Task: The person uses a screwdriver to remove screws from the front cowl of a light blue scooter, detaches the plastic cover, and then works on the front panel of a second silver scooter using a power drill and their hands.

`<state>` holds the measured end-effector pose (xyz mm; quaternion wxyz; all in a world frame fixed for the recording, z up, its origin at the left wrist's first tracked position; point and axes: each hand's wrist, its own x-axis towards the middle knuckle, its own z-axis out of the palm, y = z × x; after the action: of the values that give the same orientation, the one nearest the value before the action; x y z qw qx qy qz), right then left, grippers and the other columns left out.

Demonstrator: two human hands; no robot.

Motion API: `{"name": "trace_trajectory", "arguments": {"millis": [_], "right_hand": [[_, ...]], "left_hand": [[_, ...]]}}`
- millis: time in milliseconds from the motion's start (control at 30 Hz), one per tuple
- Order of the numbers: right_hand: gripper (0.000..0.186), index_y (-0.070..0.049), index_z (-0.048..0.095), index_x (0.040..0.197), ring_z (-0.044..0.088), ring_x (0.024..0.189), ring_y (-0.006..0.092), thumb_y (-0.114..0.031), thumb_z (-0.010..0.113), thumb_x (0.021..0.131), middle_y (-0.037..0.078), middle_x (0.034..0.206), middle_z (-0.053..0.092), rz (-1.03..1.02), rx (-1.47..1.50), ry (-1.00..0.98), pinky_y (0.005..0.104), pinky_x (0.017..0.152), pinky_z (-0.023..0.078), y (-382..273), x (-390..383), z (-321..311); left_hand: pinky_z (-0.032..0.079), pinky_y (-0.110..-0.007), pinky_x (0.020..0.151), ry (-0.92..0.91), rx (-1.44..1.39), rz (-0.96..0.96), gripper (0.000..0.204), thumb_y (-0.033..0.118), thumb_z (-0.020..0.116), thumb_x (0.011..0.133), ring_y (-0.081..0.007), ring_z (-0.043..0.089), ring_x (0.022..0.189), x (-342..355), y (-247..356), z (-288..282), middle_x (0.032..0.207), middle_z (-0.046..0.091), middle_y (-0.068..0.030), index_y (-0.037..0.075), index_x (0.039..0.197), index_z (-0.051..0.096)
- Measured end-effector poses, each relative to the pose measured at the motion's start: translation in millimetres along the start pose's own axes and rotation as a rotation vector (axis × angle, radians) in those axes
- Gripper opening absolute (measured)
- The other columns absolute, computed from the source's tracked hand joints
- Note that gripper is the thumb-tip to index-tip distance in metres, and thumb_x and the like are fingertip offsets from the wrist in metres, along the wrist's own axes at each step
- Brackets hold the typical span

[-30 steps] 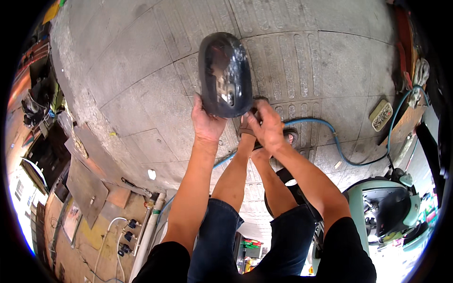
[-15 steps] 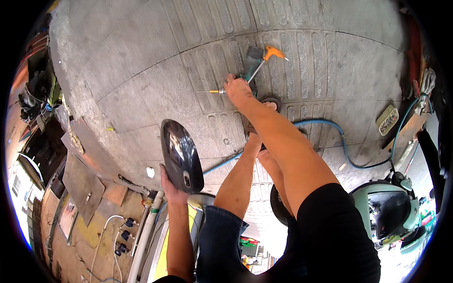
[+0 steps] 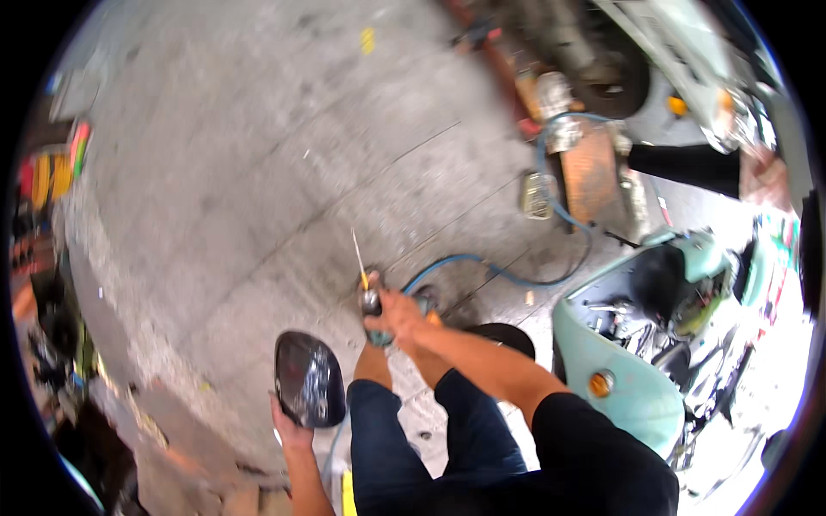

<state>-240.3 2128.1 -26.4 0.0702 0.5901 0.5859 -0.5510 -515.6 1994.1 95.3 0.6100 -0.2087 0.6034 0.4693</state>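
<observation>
My left hand (image 3: pixel 290 426) is closed on the lower edge of a dark, glossy, oval shell-shaped cover (image 3: pixel 308 380), held up to the left of my knees. In my right hand (image 3: pixel 397 313) is a cordless drill (image 3: pixel 370 303) with a teal body, mostly covered by my fingers. A long thin bit (image 3: pixel 360 261) with a yellow collar extends from its chuck, pointing away from me. A bit of orange (image 3: pixel 432 319) shows just behind my right hand; its shape is mostly hidden.
A pale green scooter (image 3: pixel 615 371), its body partly opened, stands to my right. Blue hose (image 3: pixel 465 257) curves over the concrete floor (image 3: pixel 224 215) past a small tray (image 3: pixel 537 196) and a worn board (image 3: pixel 591 176). Another person's black-sleeved arm (image 3: pixel 688 168) reaches in at far right.
The view has swung right, bringing in more of the scooter and another person's arm. My right hand has raised the drill from the floor and turned its bit forward. My left hand keeps the cover.
</observation>
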Motion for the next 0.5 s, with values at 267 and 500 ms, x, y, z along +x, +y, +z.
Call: {"name": "trace_trajectory", "arguments": {"millis": [267, 500], "right_hand": [[0.079, 0.000, 0.048, 0.124, 0.053, 0.111, 0.0405, -0.055, 0.066, 0.072, 0.028, 0.120, 0.054, 0.159, 0.518, 0.381, 0.0415, 0.095, 0.043, -19, -323, -71], [0.073, -0.001, 0.058, 0.113, 0.061, 0.098, 0.0368, -0.057, 0.068, 0.066, 0.024, 0.099, 0.064, 0.306, 0.533, 0.766, 0.0423, 0.087, 0.047, 28, -499, 33]], "left_hand": [[0.055, -0.041, 0.075, -0.536, 0.960, 0.021, 0.059, 0.047, 0.054, 0.090, -0.0255, 0.063, 0.096, -119, 25, 160, 0.114, 0.060, -0.0131, 0.000, 0.124, 0.050], [0.033, -0.026, 0.039, -0.787, 1.622, 0.183, 0.047, 0.051, 0.053, 0.090, -0.0145, 0.063, 0.067, -203, -48, 274, 0.091, 0.065, -0.0043, 0.009, 0.111, 0.058]]}}
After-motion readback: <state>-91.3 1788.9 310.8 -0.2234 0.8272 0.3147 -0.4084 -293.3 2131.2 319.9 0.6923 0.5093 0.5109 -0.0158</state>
